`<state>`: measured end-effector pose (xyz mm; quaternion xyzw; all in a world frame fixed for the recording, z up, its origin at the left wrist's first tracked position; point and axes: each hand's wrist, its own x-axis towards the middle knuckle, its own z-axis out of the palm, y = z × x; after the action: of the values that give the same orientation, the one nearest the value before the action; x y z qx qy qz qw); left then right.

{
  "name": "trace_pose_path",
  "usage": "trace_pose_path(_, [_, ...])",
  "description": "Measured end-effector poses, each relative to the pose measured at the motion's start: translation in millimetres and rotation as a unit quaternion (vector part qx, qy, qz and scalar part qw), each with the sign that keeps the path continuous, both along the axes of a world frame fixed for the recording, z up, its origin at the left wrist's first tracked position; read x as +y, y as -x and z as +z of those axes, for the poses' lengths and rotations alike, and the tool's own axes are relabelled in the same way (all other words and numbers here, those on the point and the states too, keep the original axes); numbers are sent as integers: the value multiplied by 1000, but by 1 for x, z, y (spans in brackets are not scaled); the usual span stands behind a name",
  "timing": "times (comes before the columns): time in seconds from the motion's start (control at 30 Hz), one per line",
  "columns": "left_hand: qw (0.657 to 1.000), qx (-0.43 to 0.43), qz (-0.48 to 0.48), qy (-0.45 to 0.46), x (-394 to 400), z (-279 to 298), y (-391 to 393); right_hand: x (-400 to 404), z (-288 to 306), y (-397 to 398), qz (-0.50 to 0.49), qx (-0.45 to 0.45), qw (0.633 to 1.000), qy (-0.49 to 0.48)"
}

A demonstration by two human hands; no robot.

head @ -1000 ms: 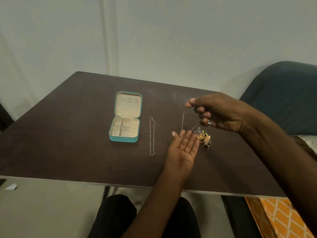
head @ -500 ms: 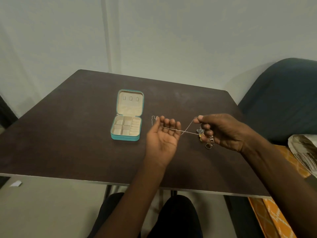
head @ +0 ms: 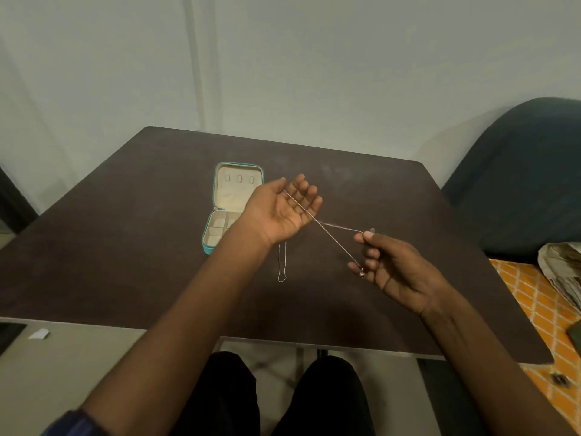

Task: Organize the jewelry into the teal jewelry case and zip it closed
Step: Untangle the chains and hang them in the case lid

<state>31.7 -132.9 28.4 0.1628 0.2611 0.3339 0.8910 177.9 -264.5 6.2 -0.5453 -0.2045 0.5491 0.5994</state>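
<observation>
The teal jewelry case (head: 220, 243) lies open on the dark table (head: 125, 247), its cream lid flat behind the divided tray. My left hand (head: 279, 212) is palm up just right of the case and covers part of the tray. A thin chain necklace (head: 330, 236) is hooked at its thumb and runs taut across the palm. My right hand (head: 396, 272) pinches the other end of that chain between thumb and forefinger, and a small pendant hangs by its fingers. A second thin chain (head: 282, 265) lies straight on the table between my arms.
A dark blue chair (head: 518, 184) stands at the table's right side. Below it on the right are an orange patterned cloth (head: 534, 325) and crumpled paper (head: 562, 272). The pale wall runs behind the table. My knees are under the table's front edge.
My left hand has moved up and left toward the case with the chain on it. My right hand has dropped lower and drawn the chain taut. The view has tilted down.
</observation>
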Motion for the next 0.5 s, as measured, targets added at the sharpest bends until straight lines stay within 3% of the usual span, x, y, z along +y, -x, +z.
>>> trace_pose_path(0.2, [999,31,-22,-34,10,8,1,-2,-9,5,-10,-15,1000,-5])
trace_pose_path(0.3, [998,39,-31,-48,8,8,0,-7,-1,9,30,-161,986,-28])
trace_pose_path(0.4, [995,50,-50,-66,5,6,-5,-8,13,12,85,-331,938,-57])
trace_pose_path(0.5, [987,87,-85,-107,-4,5,-12,-3,26,13,126,-446,882,-82])
